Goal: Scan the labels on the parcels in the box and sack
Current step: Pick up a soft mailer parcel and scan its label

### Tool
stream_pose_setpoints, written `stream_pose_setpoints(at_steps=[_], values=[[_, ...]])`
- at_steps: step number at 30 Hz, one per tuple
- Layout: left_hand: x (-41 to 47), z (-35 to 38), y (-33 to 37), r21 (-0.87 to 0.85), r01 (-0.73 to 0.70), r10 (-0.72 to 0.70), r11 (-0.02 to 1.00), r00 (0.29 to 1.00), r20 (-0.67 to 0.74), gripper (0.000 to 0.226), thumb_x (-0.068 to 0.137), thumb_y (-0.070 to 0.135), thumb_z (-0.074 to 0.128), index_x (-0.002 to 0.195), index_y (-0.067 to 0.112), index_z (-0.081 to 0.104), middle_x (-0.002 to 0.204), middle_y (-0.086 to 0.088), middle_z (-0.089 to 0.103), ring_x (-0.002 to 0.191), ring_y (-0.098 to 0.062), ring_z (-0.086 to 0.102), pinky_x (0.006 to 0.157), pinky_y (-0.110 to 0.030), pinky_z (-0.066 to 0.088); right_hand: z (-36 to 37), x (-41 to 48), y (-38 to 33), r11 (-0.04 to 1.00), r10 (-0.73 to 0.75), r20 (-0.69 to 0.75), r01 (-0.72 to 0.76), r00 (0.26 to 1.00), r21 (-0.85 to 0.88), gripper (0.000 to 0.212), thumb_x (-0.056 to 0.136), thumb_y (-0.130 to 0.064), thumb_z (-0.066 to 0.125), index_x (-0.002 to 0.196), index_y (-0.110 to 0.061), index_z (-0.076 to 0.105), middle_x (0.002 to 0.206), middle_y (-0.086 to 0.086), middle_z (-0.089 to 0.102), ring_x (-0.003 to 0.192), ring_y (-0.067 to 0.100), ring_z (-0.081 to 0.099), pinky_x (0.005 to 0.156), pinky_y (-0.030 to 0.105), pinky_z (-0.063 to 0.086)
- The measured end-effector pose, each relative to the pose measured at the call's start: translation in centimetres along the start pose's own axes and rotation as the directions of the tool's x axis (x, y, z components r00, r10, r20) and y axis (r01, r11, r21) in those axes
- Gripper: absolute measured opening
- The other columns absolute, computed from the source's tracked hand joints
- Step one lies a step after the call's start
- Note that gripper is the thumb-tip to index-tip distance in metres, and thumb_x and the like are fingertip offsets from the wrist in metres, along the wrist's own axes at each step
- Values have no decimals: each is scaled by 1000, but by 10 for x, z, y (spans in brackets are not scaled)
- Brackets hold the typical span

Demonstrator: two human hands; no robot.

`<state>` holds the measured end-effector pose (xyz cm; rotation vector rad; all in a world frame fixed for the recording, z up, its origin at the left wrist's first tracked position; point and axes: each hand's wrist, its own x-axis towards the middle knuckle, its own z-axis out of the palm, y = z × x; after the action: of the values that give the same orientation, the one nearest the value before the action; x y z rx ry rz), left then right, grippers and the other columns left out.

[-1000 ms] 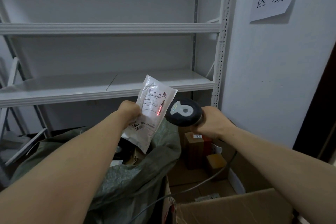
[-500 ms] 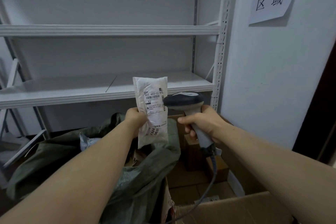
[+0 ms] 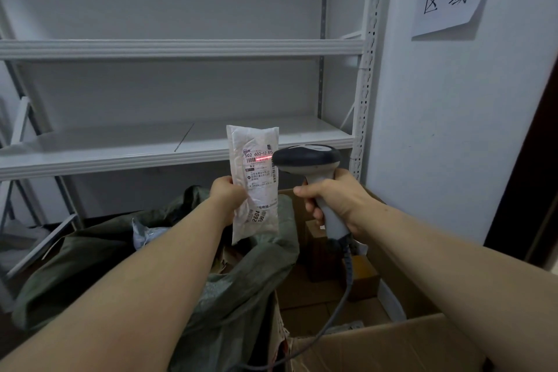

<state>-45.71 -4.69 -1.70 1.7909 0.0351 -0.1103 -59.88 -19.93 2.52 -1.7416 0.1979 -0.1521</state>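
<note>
A white parcel is held upright above the sack, pinched at its left edge by the left hand. The scanner is gripped by the right hand, fingers curled round its handle. A red line is cast on the label.

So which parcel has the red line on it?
The white pouch in the left hand; the brown boxes below lie unlit in the carton.

Open air above sack and box; shelf edge close ahead, wall close on the right.
</note>
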Motion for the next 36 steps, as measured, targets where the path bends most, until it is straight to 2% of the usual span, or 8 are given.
stream_pose_setpoints(at_steps=[5,11,17,25,33,36], values=[[1,0,-1,4,10,-10,1000,1000,2,14,91,-3,50,93,3,63,98,-15,66,93,-33,65,88,-47,54,-1,-1,1,1000,3,3,-3,1000,-7,12,84,-13,68,81,-4,61,58,6,56,45,13,47,45,24,44],[2,1,-1,8,10,-10,1000,1000,0,18,91,-4,48,84,6,61,95,-14,65,90,-32,64,85,-44,54,-1,1,1,1000,-8,3,8,1000,-16,13,84,-12,68,80,-2,61,56,7,55,44,14,46,45,25,44],[3,-1,0,3,-2,2,1000,1000,-3,17,92,-2,48,90,4,63,97,-16,67,90,-33,65,85,-48,55,1,1,0,1000,22,-1,-22,1000,-4,16,85,-13,68,76,-3,60,56,6,54,44,14,45,44,23,42],[2,-1,-1,-10,11,-11,1000,1000,-1,17,91,-3,48,86,5,62,94,-14,66,90,-32,65,86,-47,55,5,0,-3,999,36,-7,-36,999,22,19,86,-13,67,72,-5,57,57,7,53,45,13,43,42,22,40],[4,-3,-4,-78,21,-22,997,1000,-5,22,93,-4,49,77,8,59,81,-8,63,74,-25,62,79,-40,54,6,1,4,1000,19,3,-19,1000,23,13,85,-12,68,79,-3,60,60,9,56,46,14,46,43,22,41],[6,-5,-4,-76,20,-21,997,1000,-14,22,92,-4,50,76,9,59,84,-9,64,78,-27,62,81,-41,54,6,3,7,1000,3,16,-3,1000,-1,13,85,-14,68,82,-3,61,60,7,57,46,13,47,44,22,43]])
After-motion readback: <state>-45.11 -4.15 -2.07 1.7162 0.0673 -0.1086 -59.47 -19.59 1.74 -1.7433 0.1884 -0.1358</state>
